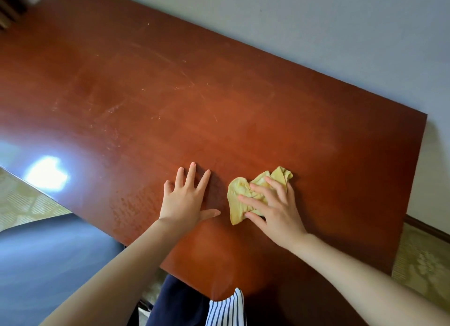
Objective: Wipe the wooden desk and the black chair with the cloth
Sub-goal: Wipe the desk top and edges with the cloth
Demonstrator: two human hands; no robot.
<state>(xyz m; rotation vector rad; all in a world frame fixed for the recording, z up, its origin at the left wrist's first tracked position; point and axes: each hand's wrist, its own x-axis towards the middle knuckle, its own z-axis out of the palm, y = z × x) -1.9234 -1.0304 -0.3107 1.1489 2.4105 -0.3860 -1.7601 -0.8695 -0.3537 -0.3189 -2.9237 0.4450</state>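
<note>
Two hands rest on the desk (194, 106), with the cloth (243, 199) as the reference point for all positions. The cloth lies crumpled on the desk top, near the front edge and toward the desk's right end. The right hand (272, 208) sits directly on the cloth: fingers spread and slightly curled, pressing the fabric flat against the wood rather than closing around it. Part of the cloth shows beyond the fingertips and to their left. The left hand (187, 199) lies just left of the cloth, apart from it, palm down, fingers fully extended, holding nothing; it appears to brace the body. The desk's long axis runs from the cloth away to the upper left, so the largest unwiped-looking area, including pale scuff marks, lies left of and beyond the cloth. The right hand is the working hand. The chair (48, 264) sits left of and below the cloth, at the desk's front edge, untouched by either hand.
</note>
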